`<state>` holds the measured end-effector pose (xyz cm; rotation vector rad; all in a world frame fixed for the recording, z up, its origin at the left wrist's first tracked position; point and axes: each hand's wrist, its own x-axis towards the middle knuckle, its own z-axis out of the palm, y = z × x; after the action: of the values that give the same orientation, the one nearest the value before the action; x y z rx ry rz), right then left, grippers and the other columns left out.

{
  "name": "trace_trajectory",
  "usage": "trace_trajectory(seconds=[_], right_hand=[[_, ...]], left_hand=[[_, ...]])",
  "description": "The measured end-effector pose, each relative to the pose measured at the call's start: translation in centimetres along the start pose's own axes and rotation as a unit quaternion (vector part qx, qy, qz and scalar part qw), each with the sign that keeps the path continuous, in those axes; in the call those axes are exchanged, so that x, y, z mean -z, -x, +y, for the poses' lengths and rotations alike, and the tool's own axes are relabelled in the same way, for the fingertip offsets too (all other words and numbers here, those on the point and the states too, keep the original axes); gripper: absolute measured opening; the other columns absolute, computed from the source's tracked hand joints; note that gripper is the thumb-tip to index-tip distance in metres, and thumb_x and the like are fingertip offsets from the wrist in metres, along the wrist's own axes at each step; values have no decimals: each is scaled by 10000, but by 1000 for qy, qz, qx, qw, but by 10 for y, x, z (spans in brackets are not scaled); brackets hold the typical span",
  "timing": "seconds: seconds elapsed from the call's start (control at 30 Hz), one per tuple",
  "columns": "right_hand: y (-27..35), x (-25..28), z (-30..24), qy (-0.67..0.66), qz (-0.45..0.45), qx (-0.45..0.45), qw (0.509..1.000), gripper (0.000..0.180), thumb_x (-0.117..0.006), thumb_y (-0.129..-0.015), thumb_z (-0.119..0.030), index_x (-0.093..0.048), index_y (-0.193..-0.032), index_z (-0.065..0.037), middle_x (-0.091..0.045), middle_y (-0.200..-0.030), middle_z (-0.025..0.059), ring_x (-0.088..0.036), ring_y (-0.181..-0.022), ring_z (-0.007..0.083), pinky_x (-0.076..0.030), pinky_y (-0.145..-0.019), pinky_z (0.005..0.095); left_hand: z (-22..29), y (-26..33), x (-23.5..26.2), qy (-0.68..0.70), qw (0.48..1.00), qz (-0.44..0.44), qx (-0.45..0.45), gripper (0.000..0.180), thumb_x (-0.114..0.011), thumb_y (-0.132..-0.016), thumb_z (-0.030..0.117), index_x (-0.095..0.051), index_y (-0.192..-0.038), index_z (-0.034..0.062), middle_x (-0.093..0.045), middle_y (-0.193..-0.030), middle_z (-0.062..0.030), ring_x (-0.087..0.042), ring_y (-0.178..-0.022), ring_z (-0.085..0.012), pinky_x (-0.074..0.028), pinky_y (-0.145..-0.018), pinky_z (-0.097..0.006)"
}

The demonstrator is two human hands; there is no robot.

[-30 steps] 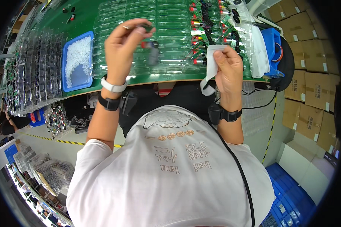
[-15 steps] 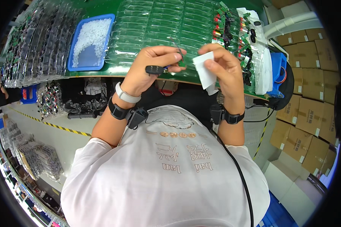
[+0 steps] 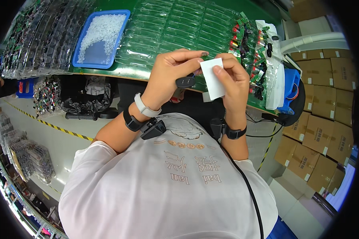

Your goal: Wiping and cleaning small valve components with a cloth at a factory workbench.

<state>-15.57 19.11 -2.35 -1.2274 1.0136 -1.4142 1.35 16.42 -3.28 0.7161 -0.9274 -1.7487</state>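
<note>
Mid-frame: left hand (image 3: 169, 75) fingers pinch small black part (image 3: 185, 82); right hand (image 3: 231, 77) fingers grip white sheet (image 3: 212, 77). Peeling step likely; next needs careful alignment.

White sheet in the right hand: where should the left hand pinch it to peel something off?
Probably the top left corner of the white sheet, approached from the left. That corner is free, while the right hand pinches the right edge and the left hand hovers there.
</note>
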Motion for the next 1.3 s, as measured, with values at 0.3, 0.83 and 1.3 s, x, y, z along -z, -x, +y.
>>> trace_trajectory(seconds=[0.3,0.83,1.3], right_hand=[[5,1,6,-7,51,-11,999,41,-644,-813,-21,-621,-802,11,-556,-956,53,-540,-828,87,-452,-693,217],[6,2,16,-21,80,-68,994,80,-608,-851,-49,-611,-800,14,-578,-938,37,-552,-791,77,-436,-683,207],[0,-1,16,-115,76,56,989,111,-562,-891,-86,-628,-864,-1,-602,-1087,115,-563,-1011,212,-422,-904,326]], left_hand=[[0,-1,-6,-71,996,-38,-27,235,-591,-869,31,-648,-1089,-28,-595,-908,-38,-580,-775,-93,-472,-706,-205],[-18,-5,-12,-167,982,25,-79,189,-660,-827,57,-684,-1000,-17,-622,-894,-49,-583,-767,-77,-464,-661,-194],[-2,-11,-4,235,954,-78,171,318,-567,-883,33,-563,-1201,18,-613,-1004,-62,-588,-957,-137,-529,-807,-289]])
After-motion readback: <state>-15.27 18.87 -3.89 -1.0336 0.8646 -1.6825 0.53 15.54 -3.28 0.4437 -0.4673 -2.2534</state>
